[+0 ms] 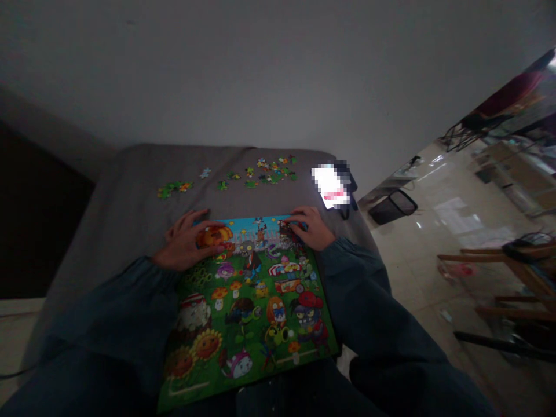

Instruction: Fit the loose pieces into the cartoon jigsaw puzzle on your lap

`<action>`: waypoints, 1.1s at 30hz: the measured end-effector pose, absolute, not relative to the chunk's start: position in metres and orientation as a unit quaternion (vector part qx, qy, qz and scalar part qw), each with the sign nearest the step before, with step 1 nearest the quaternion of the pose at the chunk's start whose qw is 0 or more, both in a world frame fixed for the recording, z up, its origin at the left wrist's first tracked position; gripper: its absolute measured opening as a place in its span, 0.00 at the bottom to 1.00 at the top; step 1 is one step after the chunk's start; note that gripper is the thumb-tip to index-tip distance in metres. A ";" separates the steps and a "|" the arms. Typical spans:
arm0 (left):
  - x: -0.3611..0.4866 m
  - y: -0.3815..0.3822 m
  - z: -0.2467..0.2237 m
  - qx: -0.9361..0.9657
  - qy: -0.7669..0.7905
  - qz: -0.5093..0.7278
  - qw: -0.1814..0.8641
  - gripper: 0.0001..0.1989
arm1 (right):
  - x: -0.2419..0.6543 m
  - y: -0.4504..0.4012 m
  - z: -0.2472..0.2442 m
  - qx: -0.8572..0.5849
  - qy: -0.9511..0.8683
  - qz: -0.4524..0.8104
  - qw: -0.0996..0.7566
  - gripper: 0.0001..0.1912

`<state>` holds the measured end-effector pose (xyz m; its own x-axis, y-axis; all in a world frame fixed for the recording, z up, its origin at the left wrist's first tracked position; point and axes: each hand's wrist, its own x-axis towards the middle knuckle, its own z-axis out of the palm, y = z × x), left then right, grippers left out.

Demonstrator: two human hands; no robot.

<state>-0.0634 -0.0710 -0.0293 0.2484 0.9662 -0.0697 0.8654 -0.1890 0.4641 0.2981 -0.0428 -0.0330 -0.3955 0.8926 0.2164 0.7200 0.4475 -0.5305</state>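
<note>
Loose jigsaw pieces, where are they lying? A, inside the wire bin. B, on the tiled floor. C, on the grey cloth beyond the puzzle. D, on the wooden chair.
C. The loose jigsaw pieces lie scattered on the grey cloth, just beyond the top edge of the jigsaw puzzle.

A plain grey wall (pixel 278 69) rises beyond the right hand (pixel 311 229), and glossy cream floor tiles (pixel 438 243) spread to its right, with a black wastebasket (pixel 393 207) and a wooden chair (pixel 508 272) standing there. Left of the left hand (pixel 186 240) lies a dark gap (pixel 39 208); the room is dim.
</note>
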 end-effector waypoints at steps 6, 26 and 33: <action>-0.064 -0.071 -0.028 0.764 0.599 0.116 0.209 0.31 | 0.296 -0.043 -0.034 -0.497 -0.814 0.174 0.247 0.20; -0.063 -0.072 -0.029 0.758 0.606 0.123 0.207 0.30 | 0.295 -0.047 -0.031 -0.505 -0.815 0.166 0.232 0.16; -0.062 -0.072 -0.027 0.755 0.608 0.123 0.215 0.30 | 0.300 -0.044 -0.034 -0.502 -0.816 0.177 0.223 0.16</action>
